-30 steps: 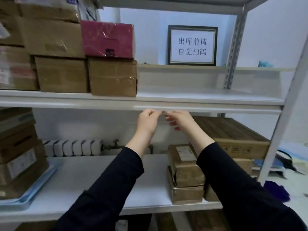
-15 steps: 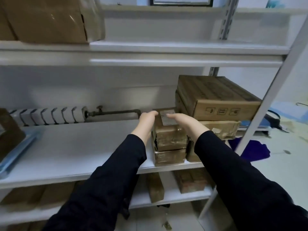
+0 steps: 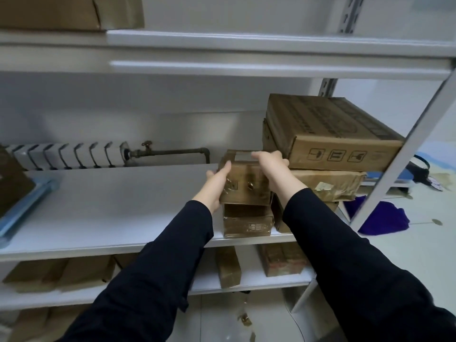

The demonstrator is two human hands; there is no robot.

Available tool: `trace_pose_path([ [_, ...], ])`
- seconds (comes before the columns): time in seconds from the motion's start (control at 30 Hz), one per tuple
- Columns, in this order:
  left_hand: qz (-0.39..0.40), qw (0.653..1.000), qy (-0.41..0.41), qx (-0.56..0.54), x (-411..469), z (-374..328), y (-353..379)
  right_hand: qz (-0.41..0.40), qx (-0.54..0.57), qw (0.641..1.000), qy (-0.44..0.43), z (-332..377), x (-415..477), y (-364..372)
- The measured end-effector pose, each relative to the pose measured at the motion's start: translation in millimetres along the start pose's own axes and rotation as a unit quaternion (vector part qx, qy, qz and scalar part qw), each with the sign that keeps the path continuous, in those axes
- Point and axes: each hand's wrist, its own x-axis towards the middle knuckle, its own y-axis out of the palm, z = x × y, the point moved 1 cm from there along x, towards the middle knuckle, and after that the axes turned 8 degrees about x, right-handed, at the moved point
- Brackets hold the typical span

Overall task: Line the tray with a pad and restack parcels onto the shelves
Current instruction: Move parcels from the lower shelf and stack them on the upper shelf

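A small brown taped parcel (image 3: 244, 186) sits on top of a second small parcel (image 3: 246, 222) on the middle shelf (image 3: 123, 206). My left hand (image 3: 217, 181) grips its left side, and my right hand (image 3: 270, 166) curls over its top right edge. The parcel looks slightly raised and tilted off the one beneath. At the far left edge of the shelf lies a light blue tray (image 3: 27, 206) with a brown box on it, partly cut off by the frame.
A large printed carton (image 3: 328, 134) lies on wrapped parcels (image 3: 325, 183) just right of my hands. More parcels fill the lower shelf (image 3: 227, 267) and the upper shelf (image 3: 69, 11). A radiator (image 3: 66, 154) and pipe run behind. A shelf upright (image 3: 399, 154) and purple cloth (image 3: 385, 218) lie right.
My view dropped from the upper shelf to the middle one. Both hands came down from the shelf edge, reached the top small parcel and took hold of its sides.
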Motion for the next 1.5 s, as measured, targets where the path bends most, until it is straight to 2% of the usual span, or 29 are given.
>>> trace_pose_path([
  [0.2,-0.032,0.993,0.115,0.005,-15,-33,-28,-0.01,0.001,0.987,-0.158,33,-23,2],
  [0.33,-0.04,0.983,0.177,0.033,-38,-55,-58,-0.024,0.065,0.969,-0.237,56,-49,1],
  [0.5,-0.048,0.974,0.215,0.047,-76,-81,-99,-0.001,0.116,0.95,-0.29,85,-96,10],
  [0.67,-0.023,0.98,0.192,0.038,-115,-95,-148,0.015,0.099,0.927,-0.361,104,-152,29],
  [0.73,-0.029,0.978,0.205,0.034,-132,-102,-164,0.041,0.1,0.924,-0.368,115,-176,40],
  [0.8,-0.031,0.972,0.23,0.023,-150,-112,-178,0.033,0.089,0.914,-0.393,127,-196,50],
  [0.9,-0.029,0.962,0.271,0.016,-172,-132,-198,-0.007,0.052,0.879,-0.474,149,-235,57],
  [1.0,0.007,0.953,0.304,-0.008,-194,-151,-214,-0.069,0.005,0.832,-0.551,165,-280,57],
  [1.1,0.034,0.935,0.352,-0.035,-213,-170,-226,-0.105,0.005,0.768,-0.632,178,-315,65],
  [1.2,0.047,0.91,0.406,-0.067,-227,-183,-234,-0.119,0.036,0.719,-0.683,188,-328,69],
  [1.33,0.11,0.868,0.46,-0.147,-235,-194,-240,-0.102,0.071,0.667,-0.734,196,-330,74],
  [1.5,0.162,0.789,0.56,-0.193,-249,-222,-236,-0.118,0.121,0.622,-0.765,202,-326,79],
])
